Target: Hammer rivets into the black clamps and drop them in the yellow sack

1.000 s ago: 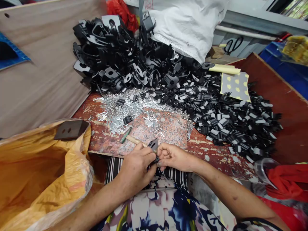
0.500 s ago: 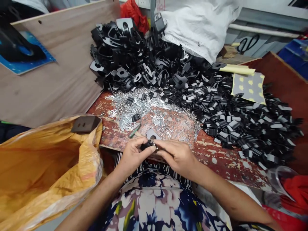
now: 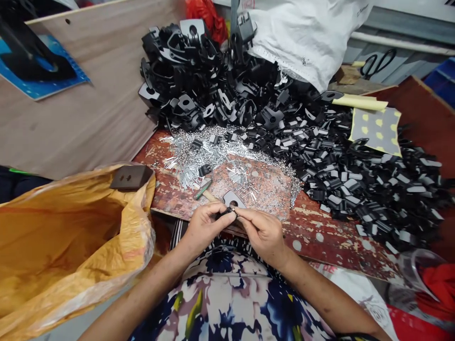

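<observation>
illegibly small red print (image 3: 248, 4) beyond held part (image 3: 231, 197)

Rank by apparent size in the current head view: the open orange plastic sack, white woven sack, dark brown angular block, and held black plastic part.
1. Open orange plastic sack
2. White woven sack
3. Dark brown angular block
4. Held black plastic part, partly covered, so ranked by what shows

Floral top (image 3: 231, 303), navy, white, mauve; striped black-white cloth (image 3: 178, 232) below.
</observation>
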Motion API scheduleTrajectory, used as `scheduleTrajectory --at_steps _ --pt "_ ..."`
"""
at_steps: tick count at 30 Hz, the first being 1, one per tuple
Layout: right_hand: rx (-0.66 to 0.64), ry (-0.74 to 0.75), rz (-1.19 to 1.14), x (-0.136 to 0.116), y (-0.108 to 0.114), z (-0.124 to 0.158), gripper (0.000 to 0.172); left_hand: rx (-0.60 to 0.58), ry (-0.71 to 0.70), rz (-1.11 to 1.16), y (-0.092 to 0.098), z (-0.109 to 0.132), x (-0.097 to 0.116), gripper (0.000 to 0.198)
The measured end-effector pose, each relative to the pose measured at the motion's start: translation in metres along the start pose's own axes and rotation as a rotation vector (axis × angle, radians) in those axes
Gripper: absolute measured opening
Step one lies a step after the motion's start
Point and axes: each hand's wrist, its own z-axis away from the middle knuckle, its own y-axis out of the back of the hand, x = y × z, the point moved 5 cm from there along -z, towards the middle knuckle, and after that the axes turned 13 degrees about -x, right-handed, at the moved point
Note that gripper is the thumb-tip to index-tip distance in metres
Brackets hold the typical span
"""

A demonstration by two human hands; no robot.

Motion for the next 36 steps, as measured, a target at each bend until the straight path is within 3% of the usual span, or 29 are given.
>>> scheduleTrajectory --at_steps 5,8,10,13,16,20,23,28,30,33,36 --pt "-0.075 0.042 0.016 0.004 -0.008 0.013 0.038 0.009 -0.023 -0.135 0.004 0.001 0.001 0.036" --pt "-0.117 -0.026 0.078 0.034 0.013 0.01 0.035 0.053 -0.003 -0.167 0.014 0.004 -0.003 0.029" --pt "-0.127 -0.033 0.248 0.055 0.033 0.001 0.034 0.074 0.022 -0.107 0.019 0.006 -0.007 0.025" --pt "-0.319 0.073 0.58 0.073 0.046 -0.019 0.026 0.055 0.076 0.032 0.019 0.007 -0.013 0.025" --pt "-0.579 0.233 0.79 0.074 0.036 -0.034 0.024 0.041 0.137 0.148 0.015 0.006 -0.016 0.031" --pt "-0.689 0.355 0.886 0.068 0.027 -0.04 0.028 0.055 0.19 0.289 0.012 0.006 -0.015 0.031" --pt "-0.646 0.293 0.816 0.068 0.035 -0.04 0.027 0.082 0.172 0.403 0.015 0.007 -0.014 0.029" --pt "-0.269 0.128 0.3 0.038 0.057 -0.039 0.023 0.164 0.108 0.563 0.018 0.007 -0.015 0.031" --pt "-0.183 0.123 0.134 0.013 0.052 -0.038 0.029 0.161 0.102 0.58 0.016 0.004 -0.015 0.032" --pt "-0.161 0.121 -0.002 -0.018 0.031 -0.043 0.027 0.164 0.085 0.621 0.014 0.003 -0.016 0.03" --pt "-0.169 0.116 -0.019 -0.029 0.012 -0.053 0.018 0.168 0.061 0.662 0.014 0.004 -0.017 0.028"
